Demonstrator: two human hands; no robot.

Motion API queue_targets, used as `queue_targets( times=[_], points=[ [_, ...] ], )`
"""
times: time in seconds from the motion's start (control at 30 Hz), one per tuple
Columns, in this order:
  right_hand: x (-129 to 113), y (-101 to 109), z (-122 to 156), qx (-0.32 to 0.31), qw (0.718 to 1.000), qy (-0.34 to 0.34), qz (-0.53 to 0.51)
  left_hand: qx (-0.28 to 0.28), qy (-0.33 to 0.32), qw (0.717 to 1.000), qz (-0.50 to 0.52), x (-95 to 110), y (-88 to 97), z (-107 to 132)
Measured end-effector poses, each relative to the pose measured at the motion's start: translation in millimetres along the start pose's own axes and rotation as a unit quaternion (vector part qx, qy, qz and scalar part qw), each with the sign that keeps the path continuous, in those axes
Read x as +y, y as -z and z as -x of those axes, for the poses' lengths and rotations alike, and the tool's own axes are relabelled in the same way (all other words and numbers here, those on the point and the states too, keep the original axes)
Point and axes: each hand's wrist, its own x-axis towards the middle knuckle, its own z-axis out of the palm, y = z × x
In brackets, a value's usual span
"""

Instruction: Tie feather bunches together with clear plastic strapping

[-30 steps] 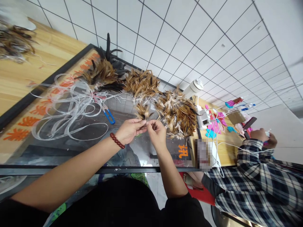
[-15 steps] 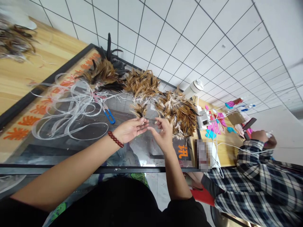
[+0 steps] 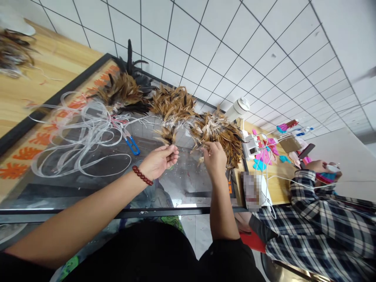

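Feather bunch (image 3: 167, 135) held in left hand (image 3: 159, 161), best pinched lightly; right hand (image 3: 216, 158) at larger feather pile (image 3: 219, 127), hold unclear.

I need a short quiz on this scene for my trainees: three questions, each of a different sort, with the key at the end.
1. Fill the gap: the camera wearer's left hand holds a small bunch of ____.
2. True or false: the camera wearer's bracelet is on the right arm.
3. Which of these is nearest to the blue tool?
A) the bottle
B) the ribbon
C) the plaid sleeve

Key: 1. feathers. 2. False; the bracelet is on the left arm. 3. B.
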Motion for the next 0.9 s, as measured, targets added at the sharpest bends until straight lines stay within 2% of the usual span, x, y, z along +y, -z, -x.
queue_targets(
  times=[0.07,0.23,0.33,0.43,0.53,0.6,0.73,0.9],
  points=[
    [12,3,-8,-0.044,0.998,0.011,0.031,0.002,-0.007,1.0,0.012,2,1.1,-2],
    [10,-10,-16,-0.112,0.976,0.174,0.07,-0.011,-0.01,1.0,0.02,2,4.6,-6],
    [7,-22,-19,-0.13,0.972,0.187,0.056,-0.011,-0.011,1.0,0.019,1,5.8,-7],
    [5,-25,-19,-0.114,0.977,0.181,0.001,-0.005,-0.012,1.0,0.015,2,4.9,-7],
    [-2,-14,-12,-0.106,0.97,0.204,-0.072,0.019,-0.017,1.0,-0.001,1,1.0,-4],
    [-11,-2,-7,-0.108,0.96,0.247,-0.082,0.04,-0.022,0.999,-0.024,0,-2.4,-1],
    [-27,18,-4,-0.088,0.938,0.336,0.0,0.057,-0.031,0.995,-0.075,-1,-7.4,4],
    [-36,23,-11,-0.088,0.91,0.393,0.094,0.068,-0.042,0.989,-0.127,-2,-9.4,4]
  ],
)
